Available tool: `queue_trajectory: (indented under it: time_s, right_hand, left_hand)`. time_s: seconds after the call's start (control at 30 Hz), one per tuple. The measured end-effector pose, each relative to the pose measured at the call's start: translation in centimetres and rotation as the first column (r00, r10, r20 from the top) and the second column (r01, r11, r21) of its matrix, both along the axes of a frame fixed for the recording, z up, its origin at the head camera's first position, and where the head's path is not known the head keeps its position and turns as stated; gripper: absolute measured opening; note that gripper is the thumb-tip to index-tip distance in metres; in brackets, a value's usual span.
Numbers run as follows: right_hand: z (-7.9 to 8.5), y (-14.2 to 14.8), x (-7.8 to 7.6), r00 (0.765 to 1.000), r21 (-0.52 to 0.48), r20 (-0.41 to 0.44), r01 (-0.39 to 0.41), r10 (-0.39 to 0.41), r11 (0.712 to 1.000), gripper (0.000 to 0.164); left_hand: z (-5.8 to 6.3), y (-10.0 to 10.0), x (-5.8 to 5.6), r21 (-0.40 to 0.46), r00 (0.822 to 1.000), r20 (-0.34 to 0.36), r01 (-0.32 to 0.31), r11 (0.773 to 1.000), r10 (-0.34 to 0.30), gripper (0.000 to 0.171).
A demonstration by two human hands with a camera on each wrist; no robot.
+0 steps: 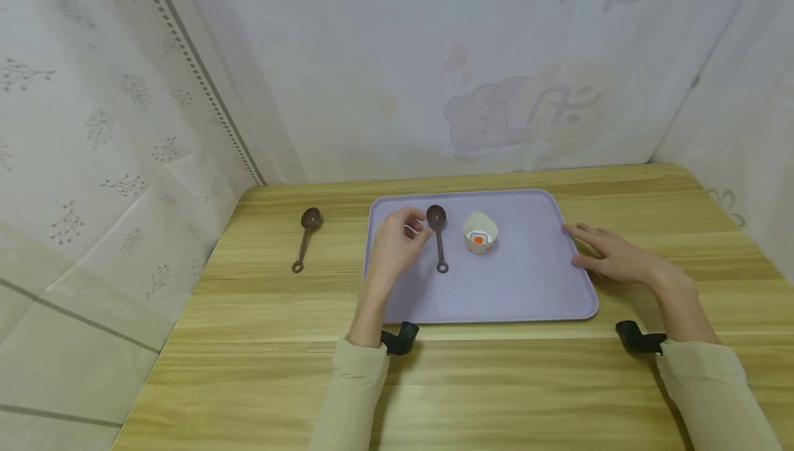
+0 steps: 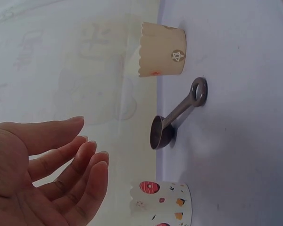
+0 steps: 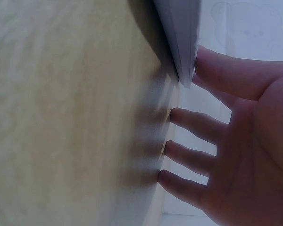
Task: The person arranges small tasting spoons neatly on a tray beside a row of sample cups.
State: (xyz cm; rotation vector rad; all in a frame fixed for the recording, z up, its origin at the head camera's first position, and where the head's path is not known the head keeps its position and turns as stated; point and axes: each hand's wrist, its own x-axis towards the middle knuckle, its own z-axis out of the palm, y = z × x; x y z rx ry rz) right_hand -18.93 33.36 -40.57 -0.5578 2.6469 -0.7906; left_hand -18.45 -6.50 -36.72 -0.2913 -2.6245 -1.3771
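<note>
My left hand is over the left part of a lilac tray, its fingers loosely curved around nothing. Just right of its fingertips, a dark brown measuring spoon lies on the tray, bowl toward the back. A beige paper baking cup stands to the spoon's right. In the left wrist view a second paper cup, white with coloured prints, stands on the spoon's other side; the left hand hides it in the head view. My right hand has its fingers spread, thumb and fingertips at the tray's right edge.
Another brown measuring spoon lies on the wooden table, left of the tray. Pale printed curtains hang behind the table and at both sides. Each wrist carries a black camera mount.
</note>
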Motion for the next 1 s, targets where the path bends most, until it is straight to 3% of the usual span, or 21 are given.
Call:
queue_trajectory:
  time_s: [0.33, 0.77, 1.0]
  right_hand:
    - [-0.2, 0.2, -0.1, 1.000, 0.014, 0.006, 0.008, -0.009, 1.000, 0.073]
    - [0.0, 0.1, -0.1, 1.000, 0.022, 0.009, 0.010, -0.011, 1.000, 0.072]
    - [-0.1, 0.1, -0.1, 1.000, 0.025, 0.007, 0.011, -0.011, 1.000, 0.072]
  left_hand:
    - [0.4, -1.0, 0.1, -0.041, 0.999, -0.032, -0.015, 0.999, 0.014, 0.022]
    - [0.5, -2.5, 0.3, -0.061, 0.997, 0.018, -0.072, 0.996, 0.073, 0.024]
    - [0.2, -3.6, 0.2, -0.055, 0.997, -0.002, -0.075, 0.996, 0.075, 0.025]
